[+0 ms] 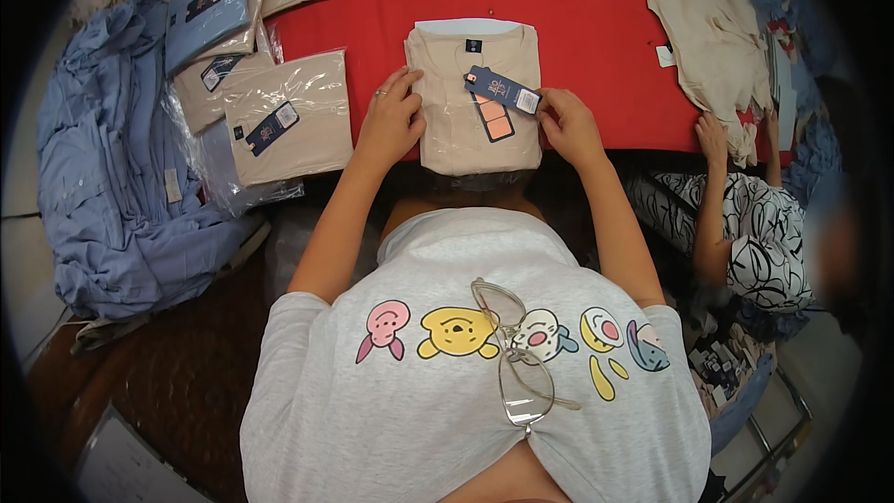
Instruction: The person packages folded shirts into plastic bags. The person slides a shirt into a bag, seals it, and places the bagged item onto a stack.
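Note:
A folded beige shirt [447, 135] lies in front of me at the table's near edge, with a white sheet [475, 26] showing behind its collar. Clear plastic shows at its lower edge. On its front are a navy hang tag [494, 88] and, partly under that, a navy card with orange panels [496, 118]. My left hand [396, 116] has its fingers bent around the shirt's left edge. At the opposite side, my right hand [568, 126] pinches the right end of the hang tag, close to the shirt's edge.
Bagged beige shirts [317, 102] and a bagged blue one [209, 5] are stacked at left, beside heaped blue garments [112, 168]. A red cloth [587, 56] covers the table. At right, a co-worker's hand [712, 140] touches a loose beige garment [703, 28].

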The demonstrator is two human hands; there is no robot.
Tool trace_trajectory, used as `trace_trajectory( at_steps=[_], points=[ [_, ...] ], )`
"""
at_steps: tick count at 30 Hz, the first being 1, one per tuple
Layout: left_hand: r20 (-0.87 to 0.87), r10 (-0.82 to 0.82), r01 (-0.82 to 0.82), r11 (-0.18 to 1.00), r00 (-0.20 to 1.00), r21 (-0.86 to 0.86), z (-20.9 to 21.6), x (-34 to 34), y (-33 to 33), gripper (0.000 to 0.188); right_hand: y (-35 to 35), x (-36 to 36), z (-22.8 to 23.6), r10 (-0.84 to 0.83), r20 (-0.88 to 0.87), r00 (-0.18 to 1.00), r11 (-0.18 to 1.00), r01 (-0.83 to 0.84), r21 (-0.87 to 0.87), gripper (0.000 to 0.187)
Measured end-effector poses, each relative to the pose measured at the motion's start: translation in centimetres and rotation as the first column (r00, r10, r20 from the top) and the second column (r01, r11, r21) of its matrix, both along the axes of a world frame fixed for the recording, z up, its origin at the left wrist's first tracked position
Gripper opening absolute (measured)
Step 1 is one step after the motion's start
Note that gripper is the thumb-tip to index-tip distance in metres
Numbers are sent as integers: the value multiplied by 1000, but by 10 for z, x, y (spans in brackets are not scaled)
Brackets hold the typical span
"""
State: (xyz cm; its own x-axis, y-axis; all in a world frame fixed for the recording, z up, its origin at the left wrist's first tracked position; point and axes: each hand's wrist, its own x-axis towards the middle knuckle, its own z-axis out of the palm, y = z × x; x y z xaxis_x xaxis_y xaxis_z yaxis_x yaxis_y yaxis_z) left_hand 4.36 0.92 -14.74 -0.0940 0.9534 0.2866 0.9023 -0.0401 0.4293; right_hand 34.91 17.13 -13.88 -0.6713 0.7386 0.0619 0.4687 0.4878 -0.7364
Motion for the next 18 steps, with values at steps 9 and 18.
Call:
trace_trajectory(
  at_steps=[9, 18],
  points=[
    [136, -21, 47, 980, 991, -193, 0, -26, 19, 12, 10, 1, -2, 16, 26, 1000, 999, -17, 50, 14],
    [238, -82, 131, 972, 968, -196, 11, -30, -1, 15, -6, 16, 25, 85, -16, 996, 980, -80, 180, 12]
  ],
)
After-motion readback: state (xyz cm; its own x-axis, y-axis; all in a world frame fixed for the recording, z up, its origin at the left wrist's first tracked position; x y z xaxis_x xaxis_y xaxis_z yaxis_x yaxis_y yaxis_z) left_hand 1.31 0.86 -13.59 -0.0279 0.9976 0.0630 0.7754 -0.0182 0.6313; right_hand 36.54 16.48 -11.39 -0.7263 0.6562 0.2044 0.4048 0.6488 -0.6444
